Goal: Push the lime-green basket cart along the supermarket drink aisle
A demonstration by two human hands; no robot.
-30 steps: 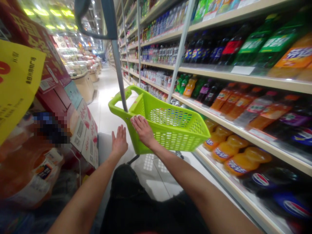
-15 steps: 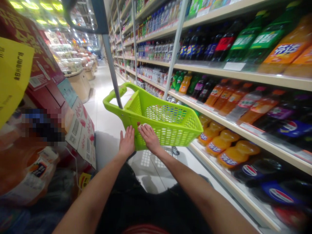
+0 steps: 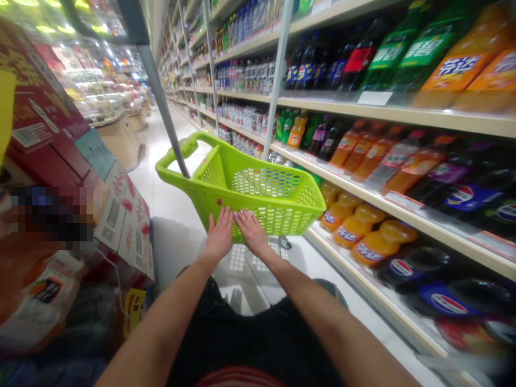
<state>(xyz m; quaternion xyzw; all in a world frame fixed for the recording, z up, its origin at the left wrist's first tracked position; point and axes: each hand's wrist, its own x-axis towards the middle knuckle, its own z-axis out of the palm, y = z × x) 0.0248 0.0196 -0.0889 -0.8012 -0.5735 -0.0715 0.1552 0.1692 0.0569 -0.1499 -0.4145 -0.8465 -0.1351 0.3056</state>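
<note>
In front of me stands a green shopping basket (image 3: 278, 207) with perforated walls, a looped handle at its left end and a grey pull pole (image 3: 163, 107) rising from it. My left hand (image 3: 220, 231) lies flat before the basket's near side, its fingers stretched upward. Beside it, my right hand (image 3: 250, 228) has its fingers extended against the same side, fingertips close to the left hand's. Neither hand holds anything. Whether the palms press on the plastic I cannot tell. The part of the basket that shows inside holds no visible goods.
Shelves on the right carry orange soda bottles (image 3: 365, 247), dark cola bottles (image 3: 451, 301) and green bottles (image 3: 433, 54). Stacked cartons (image 3: 124, 215) stand close on the left. A tiled aisle (image 3: 161, 145) runs ahead past display counters (image 3: 116, 140).
My hands have drawn closer together, the left one shifting right along the basket's side. The basket and shelves sit slightly farther left in view.
</note>
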